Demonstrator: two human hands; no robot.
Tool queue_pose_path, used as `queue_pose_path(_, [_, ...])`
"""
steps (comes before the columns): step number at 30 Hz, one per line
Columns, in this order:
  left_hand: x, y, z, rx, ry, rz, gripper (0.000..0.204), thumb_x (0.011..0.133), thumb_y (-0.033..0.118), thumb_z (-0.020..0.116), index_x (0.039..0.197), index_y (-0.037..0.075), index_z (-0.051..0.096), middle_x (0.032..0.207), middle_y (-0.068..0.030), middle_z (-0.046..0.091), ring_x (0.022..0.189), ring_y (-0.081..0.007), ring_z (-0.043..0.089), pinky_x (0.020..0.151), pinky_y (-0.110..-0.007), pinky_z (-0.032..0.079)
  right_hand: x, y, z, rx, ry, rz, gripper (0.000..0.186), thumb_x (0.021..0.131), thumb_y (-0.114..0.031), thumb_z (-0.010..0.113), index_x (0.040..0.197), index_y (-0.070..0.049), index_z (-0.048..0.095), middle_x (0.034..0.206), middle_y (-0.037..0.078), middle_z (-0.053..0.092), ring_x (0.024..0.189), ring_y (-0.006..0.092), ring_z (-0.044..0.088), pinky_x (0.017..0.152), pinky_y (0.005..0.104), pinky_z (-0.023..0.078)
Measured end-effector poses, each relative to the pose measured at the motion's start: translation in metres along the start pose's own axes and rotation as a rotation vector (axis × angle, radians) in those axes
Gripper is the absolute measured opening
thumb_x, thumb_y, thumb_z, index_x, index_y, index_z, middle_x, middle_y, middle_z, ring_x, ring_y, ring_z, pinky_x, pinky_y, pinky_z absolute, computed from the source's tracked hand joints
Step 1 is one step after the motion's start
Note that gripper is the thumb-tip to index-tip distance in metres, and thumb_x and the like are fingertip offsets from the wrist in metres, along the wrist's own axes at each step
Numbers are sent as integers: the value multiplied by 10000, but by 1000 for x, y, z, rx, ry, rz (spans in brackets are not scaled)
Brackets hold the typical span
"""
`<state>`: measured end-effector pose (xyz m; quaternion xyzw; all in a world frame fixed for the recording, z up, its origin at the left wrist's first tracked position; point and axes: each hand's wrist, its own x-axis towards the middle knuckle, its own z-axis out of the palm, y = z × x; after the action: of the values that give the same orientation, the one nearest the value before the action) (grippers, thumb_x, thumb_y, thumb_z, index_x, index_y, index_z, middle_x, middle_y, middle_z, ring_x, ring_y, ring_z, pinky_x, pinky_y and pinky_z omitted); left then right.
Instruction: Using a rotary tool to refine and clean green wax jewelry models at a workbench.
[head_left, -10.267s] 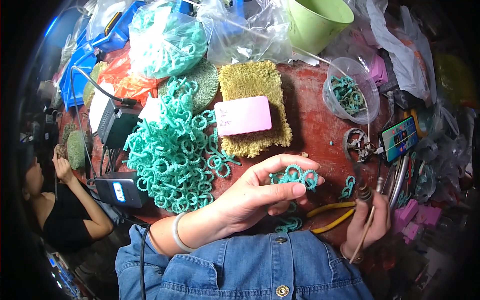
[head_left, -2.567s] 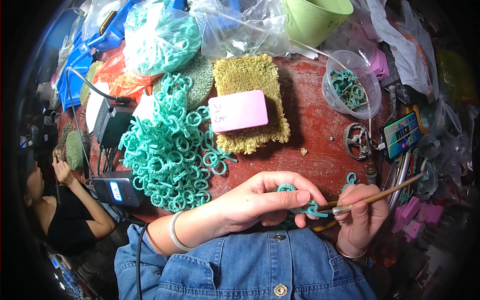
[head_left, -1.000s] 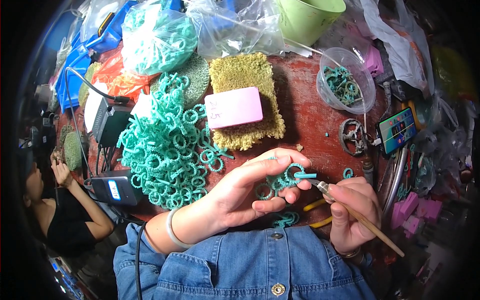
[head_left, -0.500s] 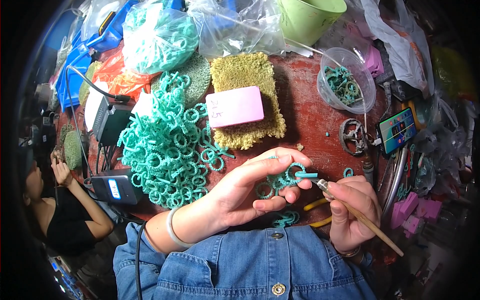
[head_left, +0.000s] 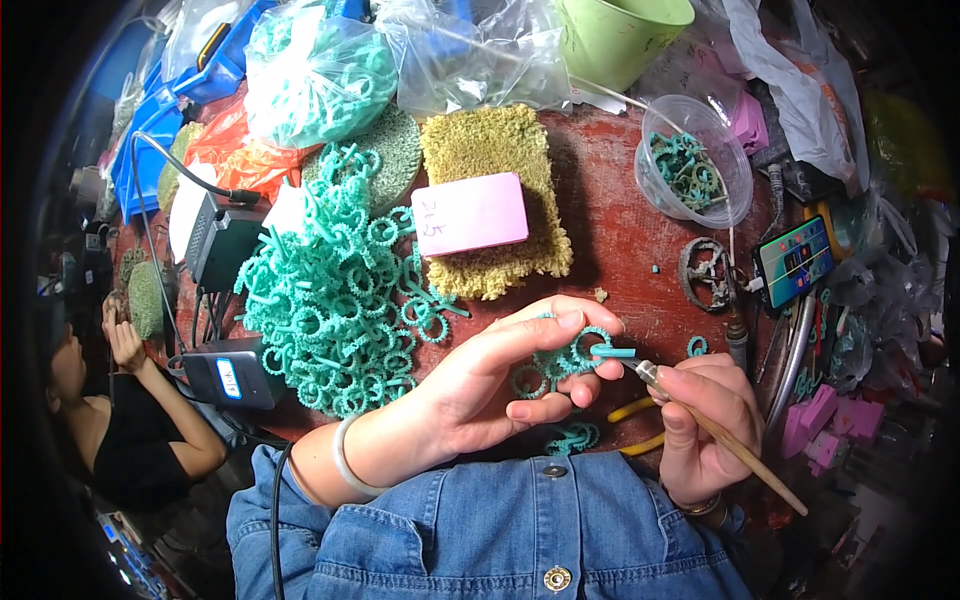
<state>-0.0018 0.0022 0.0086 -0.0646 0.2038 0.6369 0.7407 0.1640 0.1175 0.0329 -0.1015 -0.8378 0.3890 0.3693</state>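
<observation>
Several teal wax-like rings [head_left: 594,342] with beaded edges are held in my left hand [head_left: 470,375]; one, with a straight stem pointing right, sits at its fingertips. My right hand [head_left: 705,420] is closed around a wooden-handled tool [head_left: 738,448] with a metal collar. The tool's tip meets or nearly meets the stem's right end; I cannot tell whether they touch. Left of my hands lies a large heap of similar teal rings [head_left: 325,300]. A few more rings [head_left: 572,438] lie just below my left fingers, beside yellow-handled pliers or a similar tool [head_left: 640,442], partly hidden.
A pink block [head_left: 472,215] rests on a yellow spongy pad [head_left: 500,130]. At right are a clear tub [head_left: 740,190] with ring pieces, a phone [head_left: 795,260] and pink blocks [head_left: 820,415]. Black boxes [head_left: 228,245] with cables stand left. Another person [head_left: 135,420] sits far left.
Almost nothing differs. The tool in my right hand has shifted very slightly, while my left hand keeps its place with the rings.
</observation>
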Motion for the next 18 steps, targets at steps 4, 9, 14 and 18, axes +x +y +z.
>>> queue_pose_path(4, [0,0,0,19,25,8,284,980,245,468,1144,16,504,952,-191,609,607,-127,517,361,-162,290,0,0,0,-7,-8,0,208,831,-84,699,992,36,643,843,124,653,663,214,622,561,273,500])
queue_pose_path(9, [0,0,1,26,35,3,283,978,243,470,1141,15,505,947,-190,611,599,-124,513,362,-161,289,-1,1,0,-11,-3,6,201,831,-78,698,994,29,647,841,121,648,664,213,622,558,274,499])
queue_pose_path(14, [0,0,-11,-17,-130,-12,315,975,256,503,1183,20,501,1006,-163,608,760,-143,617,404,-160,354,2,0,2,-24,-1,-12,195,801,-51,714,977,17,664,816,106,627,657,208,613,536,269,493])
queue_pose_path(18, [0,0,-12,-40,-137,-12,317,973,259,506,1181,20,501,1006,-165,609,761,-145,618,401,-161,351,3,2,3,-23,0,-101,227,754,-17,733,970,18,671,809,99,615,643,201,604,520,260,491])
